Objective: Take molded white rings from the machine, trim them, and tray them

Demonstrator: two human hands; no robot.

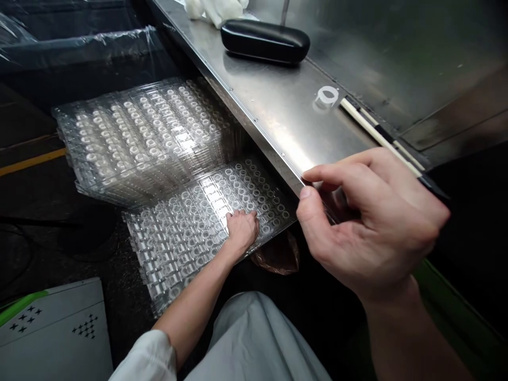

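Observation:
My left hand [242, 231] reaches down onto a clear plastic tray [159, 264] with rows of pale, translucent rings. Its fingers are curled against the tray near the right-hand rows; whatever lies under the fingertips is hidden. Close to the camera, my right hand [369, 222] is by the front edge of the metal worktop [273, 106]. Thumb and forefinger stand a little apart there, and nothing shows between their tips; the other fingers are bent and partly hidden. One white ring [328, 95] lies on the worktop beyond this hand.
A tall stack of filled clear trays [146, 132] stands behind the lower tray. On the worktop lie a black case [265, 41], a pale stick-like tool [381, 135] and white gloves or cloth [216, 9]. A brownish plastic bag [280, 256] hangs below; a grey cabinet [59, 333] stands lower left.

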